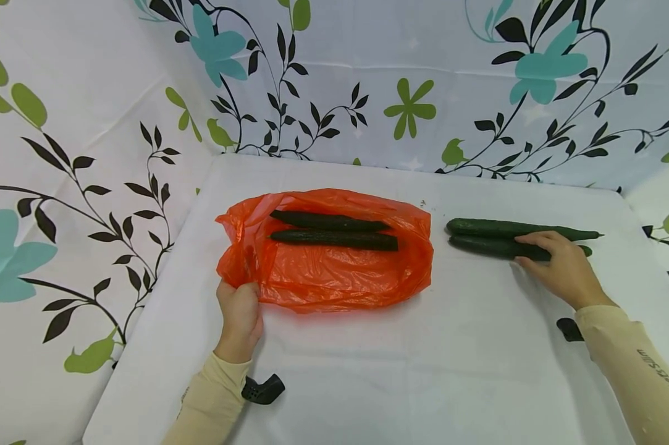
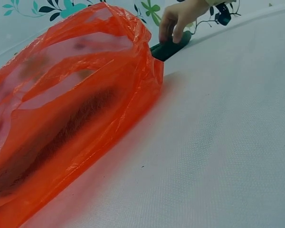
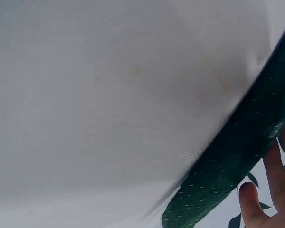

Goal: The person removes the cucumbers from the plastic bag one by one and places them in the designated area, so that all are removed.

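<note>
An orange-red plastic bag (image 1: 334,272) lies with its mouth spread wide, and two dark green cucumbers (image 1: 334,240) rest side by side in it. My left hand (image 1: 241,318) grips the bag's near left edge. To the right of the bag, two more cucumbers lie close together on the table: a farther cucumber (image 1: 479,227) and a nearer cucumber (image 1: 479,246). My right hand (image 1: 559,266) holds the nearer one with thumb and fingers across it. The right wrist view shows that cucumber (image 3: 228,156) close up, partly out of frame.
The white-covered table (image 1: 401,371) is bordered by a leaf-patterned cloth (image 1: 356,74) at the back. A black wrist device (image 1: 263,389) sits at the left wrist, and another black device (image 1: 569,329) at the right.
</note>
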Motion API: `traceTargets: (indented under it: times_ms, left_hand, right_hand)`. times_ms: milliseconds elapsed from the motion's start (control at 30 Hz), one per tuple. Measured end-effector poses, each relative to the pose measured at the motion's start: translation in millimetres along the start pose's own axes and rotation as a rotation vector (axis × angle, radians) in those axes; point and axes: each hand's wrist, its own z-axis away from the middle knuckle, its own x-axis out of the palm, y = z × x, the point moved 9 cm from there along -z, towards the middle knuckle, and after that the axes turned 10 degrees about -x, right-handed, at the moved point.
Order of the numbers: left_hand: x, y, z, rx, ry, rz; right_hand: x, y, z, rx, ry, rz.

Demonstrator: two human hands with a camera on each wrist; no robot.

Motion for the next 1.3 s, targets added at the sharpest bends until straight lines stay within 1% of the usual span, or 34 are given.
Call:
traceTargets:
  times_ms: [100, 267, 367, 500, 567, 767, 1000, 1100, 1300]
  left_hand:
    - [0.8, 0.6, -0.2, 0.006, 0.001, 0.000]
    - [1.3, 1.0, 0.4, 0.003, 0.005, -0.004]
    - [1.1, 1.2, 1.0, -0.002, 0.011, -0.007]
    - [1.7, 1.9, 1.9, 0.001, 0.009, -0.001]
    - [2.1, 2.0, 2.1, 0.003, 0.007, 0.002]
    - [2.4, 1.6, 2.3, -0.003, 0.014, -0.001]
    - [2.9, 1.3, 3.3, -0.021, 0.019, -0.004]
    - [3.0, 1.0, 3.6, -0.024, 0.026, -0.009]
    - [4.0, 0.4, 3.8, -0.021, 0.025, -0.009]
  right_hand:
    - [-2, -6, -2.2, -0.008, 0.009, 0.006]
    - [-10, -26, -10.2, -0.042, 0.087, 0.007]
    - [-15, -42, -16.9, -0.060, 0.139, -0.016]
    - [-19, -72, -29.0, -0.107, 0.172, -0.043]
    - [-20, -90, -35.9, -0.129, 0.171, -0.041]
    - [-18, -141, -56.0, -0.166, 0.127, -0.041]
    - [-10, -200, -72.8, -0.295, 0.103, -0.065]
    - [-5, -219, -77.0, -0.331, 0.091, -0.084]
    - [4, -245, -84.1, -0.349, 0.070, -0.124]
